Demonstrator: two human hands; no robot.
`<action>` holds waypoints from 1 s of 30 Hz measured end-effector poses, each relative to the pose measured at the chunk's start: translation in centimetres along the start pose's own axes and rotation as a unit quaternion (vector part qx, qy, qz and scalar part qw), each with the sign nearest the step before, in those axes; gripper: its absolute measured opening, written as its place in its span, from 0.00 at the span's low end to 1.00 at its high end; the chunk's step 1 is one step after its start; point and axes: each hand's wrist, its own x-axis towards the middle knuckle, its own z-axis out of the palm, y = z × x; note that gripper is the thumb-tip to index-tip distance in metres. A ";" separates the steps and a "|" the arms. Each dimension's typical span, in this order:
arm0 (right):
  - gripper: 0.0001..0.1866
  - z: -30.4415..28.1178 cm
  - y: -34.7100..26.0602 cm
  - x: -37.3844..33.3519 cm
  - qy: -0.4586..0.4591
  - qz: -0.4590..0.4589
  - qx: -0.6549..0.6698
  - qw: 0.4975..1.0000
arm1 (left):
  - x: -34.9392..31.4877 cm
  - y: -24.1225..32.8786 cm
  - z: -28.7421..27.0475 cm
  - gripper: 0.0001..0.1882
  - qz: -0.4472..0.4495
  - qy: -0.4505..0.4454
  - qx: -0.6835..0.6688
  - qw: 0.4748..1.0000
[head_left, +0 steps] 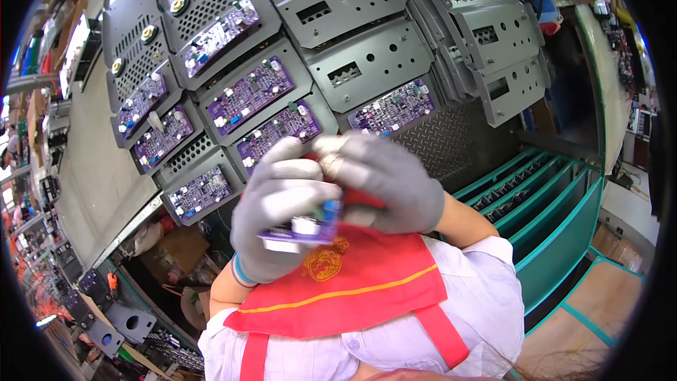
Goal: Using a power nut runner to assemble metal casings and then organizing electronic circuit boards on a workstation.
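In front of my chest, my left hand (285,204), in a grey glove, is closed round a small purple circuit board (321,233). White and blue parts stick out of the board below my fingers; the rest of it is hidden in the hand. My right hand (384,180), gloved too, has its fingers curled in close to the left fingertips. Motion smears both hands, so I cannot make out what the right fingers pinch. Just beyond the hands, another purple circuit board (278,134) lies on a grey metal panel.
Several grey perforated metal panels (363,63) overlap across the bench, some bearing purple boards (254,95). Black textured matting (451,141) shows at right. Beside me stands a green divided rack (557,215) holding dark parts. A pale worktop (92,169) runs along the left.
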 end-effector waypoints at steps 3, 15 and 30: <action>0.27 0.8 -0.2 0.9 -0.035 -0.028 0.050 0.998 | 0.6 0.0 -0.4 0.17 0.085 -0.024 0.091 0.992; 0.19 -4.1 7.7 3.4 0.044 0.009 -0.470 0.882 | -5.4 -1.4 -6.3 0.33 -0.083 0.184 0.238 0.950; 0.12 1.3 1.1 10.1 0.040 -0.172 -0.313 0.933 | -56.8 -11.1 -11.9 0.23 -0.870 0.062 0.163 0.461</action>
